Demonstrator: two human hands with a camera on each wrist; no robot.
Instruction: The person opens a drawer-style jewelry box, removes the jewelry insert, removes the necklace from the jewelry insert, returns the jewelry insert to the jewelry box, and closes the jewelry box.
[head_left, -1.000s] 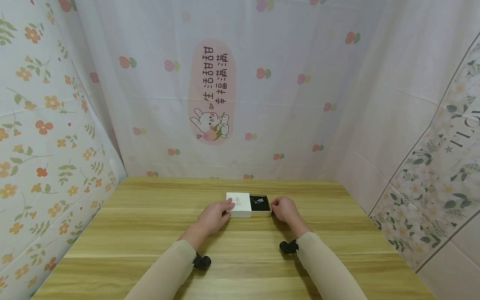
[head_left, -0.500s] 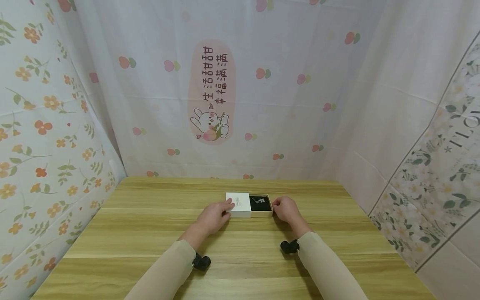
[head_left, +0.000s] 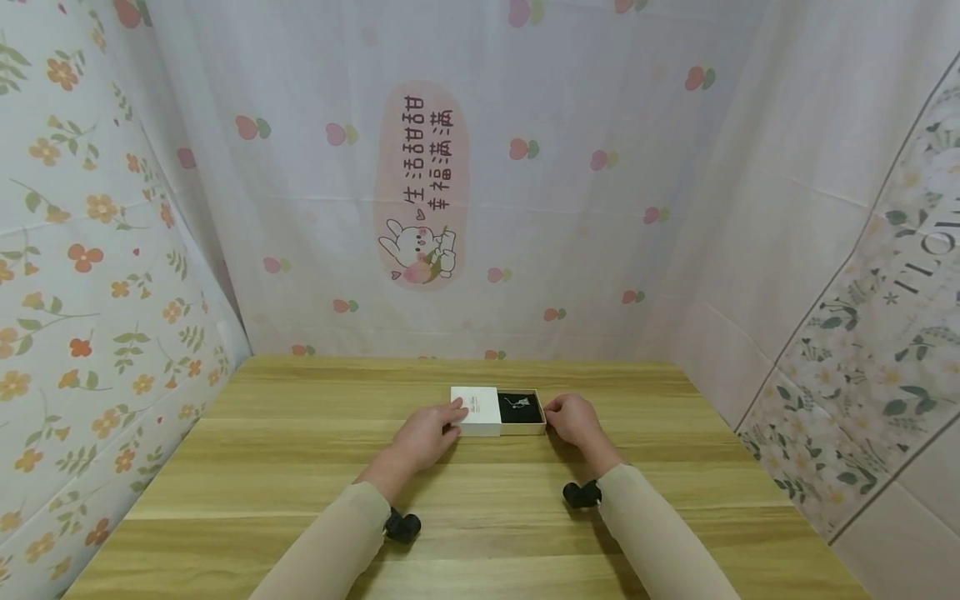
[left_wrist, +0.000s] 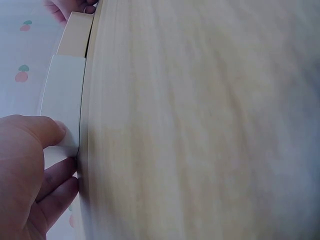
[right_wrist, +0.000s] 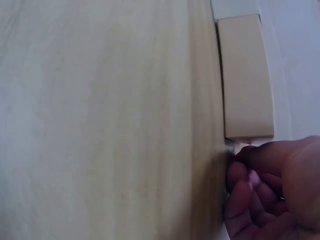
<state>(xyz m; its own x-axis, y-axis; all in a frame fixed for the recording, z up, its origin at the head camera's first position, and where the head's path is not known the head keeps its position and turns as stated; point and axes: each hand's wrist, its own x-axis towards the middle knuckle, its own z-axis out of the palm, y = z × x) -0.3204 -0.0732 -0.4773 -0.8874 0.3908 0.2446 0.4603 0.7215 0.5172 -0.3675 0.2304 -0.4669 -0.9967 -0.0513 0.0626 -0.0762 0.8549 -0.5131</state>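
Observation:
A white drawer-style jewelry box lies on the table in the head view, its white sleeve (head_left: 480, 402) on the left and its cream inner drawer (head_left: 523, 430) partly out to the right. On the drawer's black lining rests a silver necklace (head_left: 519, 403) with a small pendant. My left hand (head_left: 423, 435) grips the sleeve's left end, thumb on the near side in the left wrist view. At the drawer's right end is my right hand (head_left: 573, 419), fingers curled and pinching there. What exactly lies between those fingertips is hidden in the right wrist view.
The box stands toward the back of a wood-grain table (head_left: 480, 517). Behind it hangs a pale curtain (head_left: 585, 217) with printed fruit and a rabbit. Floral cloths (head_left: 112, 250) close off both sides. Each wrist carries a small black camera (head_left: 402, 527).
The drawer slid slightly further right out of the sleeve, with my right hand moving along, mostly in the first half second. My left hand stays on the sleeve.

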